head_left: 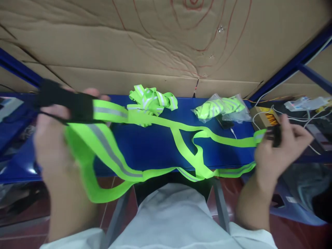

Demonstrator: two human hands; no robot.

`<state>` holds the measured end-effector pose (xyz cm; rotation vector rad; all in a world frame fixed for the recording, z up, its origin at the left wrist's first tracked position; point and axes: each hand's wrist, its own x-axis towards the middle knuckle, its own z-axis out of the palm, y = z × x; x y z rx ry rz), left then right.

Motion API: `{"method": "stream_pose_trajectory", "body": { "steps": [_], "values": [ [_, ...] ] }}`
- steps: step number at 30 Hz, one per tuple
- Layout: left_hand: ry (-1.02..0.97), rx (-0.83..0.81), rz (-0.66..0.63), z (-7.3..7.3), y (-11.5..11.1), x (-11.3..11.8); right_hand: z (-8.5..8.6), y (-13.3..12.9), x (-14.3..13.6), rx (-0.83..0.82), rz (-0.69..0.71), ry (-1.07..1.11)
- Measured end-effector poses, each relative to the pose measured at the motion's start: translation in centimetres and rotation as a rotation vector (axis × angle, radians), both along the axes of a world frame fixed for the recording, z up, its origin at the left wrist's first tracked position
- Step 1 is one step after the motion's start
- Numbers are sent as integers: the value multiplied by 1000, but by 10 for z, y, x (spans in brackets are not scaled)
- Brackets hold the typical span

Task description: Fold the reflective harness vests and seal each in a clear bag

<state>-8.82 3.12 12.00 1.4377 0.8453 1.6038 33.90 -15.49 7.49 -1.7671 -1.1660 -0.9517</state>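
Observation:
Lime-green straps with grey reflective stripes (186,124) stretch between my two hands, above the blue table and its front edge. My left hand (55,135), somewhat blurred, is wrapped round the black elastic part (80,107) at the left end. A wide green loop hangs below that hand. At the right, my right hand (275,155) pinches a black piece (275,135) at the other end of the straps. Near the middle, a strap crosses twisted between the upper and lower bands.
A bunched green strap pile (153,102) and a plastic-bagged green bundle (223,108) lie at the back of the blue table (153,147). A dark phone-like object (224,122), a cardboard box (263,117) and white cables are at the right. Cardboard (160,41) stands behind.

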Motion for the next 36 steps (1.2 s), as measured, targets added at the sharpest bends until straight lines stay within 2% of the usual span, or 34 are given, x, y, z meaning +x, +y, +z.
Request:
{"method": "stream_pose_trajectory", "body": {
  "steps": [1,2,5,7,9,16,28,36],
  "values": [
    [-29,19,-44,-5,-6,13,1,8,-25,-48,28,17],
    [48,91,-58,-10,-12,25,1,15,-50,-119,76,37],
    [577,327,-145,-23,-38,55,0,30,-113,-267,287,105],
    [765,445,-196,-29,-54,68,-3,35,-138,-306,384,123],
    [803,485,-217,-34,-64,77,-7,37,-151,-316,438,139],
    [790,467,-182,-43,-70,87,-18,41,-159,-314,459,172],
    [853,502,-66,-41,-74,95,-20,48,-157,-334,402,156],
    [896,545,-71,-41,-72,100,-29,51,-161,-422,409,66]
  ]
}}
